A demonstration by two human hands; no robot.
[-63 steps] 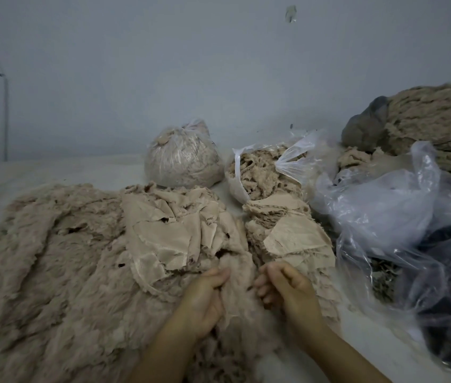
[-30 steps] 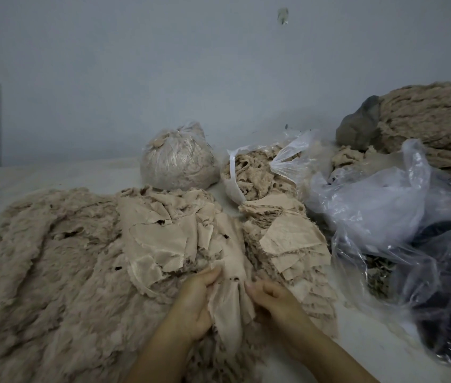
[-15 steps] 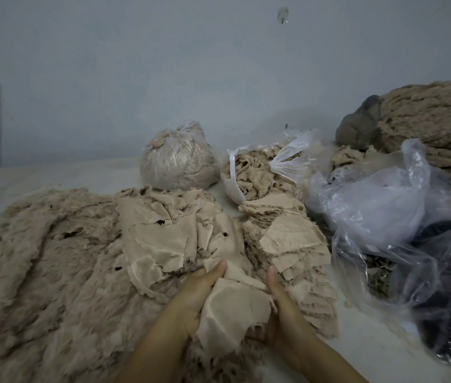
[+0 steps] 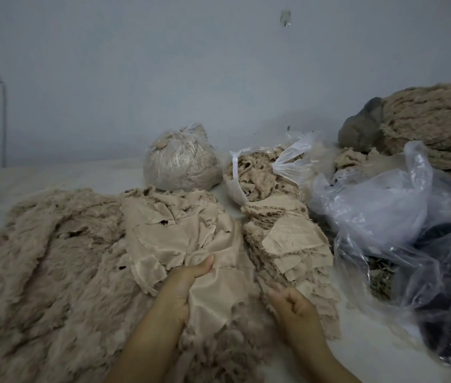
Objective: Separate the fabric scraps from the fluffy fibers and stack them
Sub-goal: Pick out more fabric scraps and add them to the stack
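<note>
Change: right hand (image 4: 295, 306) has let go of the fabric scrap (image 4: 216, 294) and dropped to five o'clock
Left hand (image 4: 188, 283): grips scrap, thumb on top
Right hand: loosely curled, whether it holds anything I cannot tell
Scrap stack (image 4: 290, 244): two o'clock of scrap
Fluffy fibers (image 4: 41, 258): nine o'clock

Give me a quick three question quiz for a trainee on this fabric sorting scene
1. True or false: the left hand grips a fabric scrap.
2. The tied bag sits: A) behind the fluffy fibers, by the wall; B) on the scrap stack; C) under the right hand.
3. Fill in: the scrap stack lies to the ____ of the held scrap.

Key: 1 true; 2 A; 3 right.
</note>
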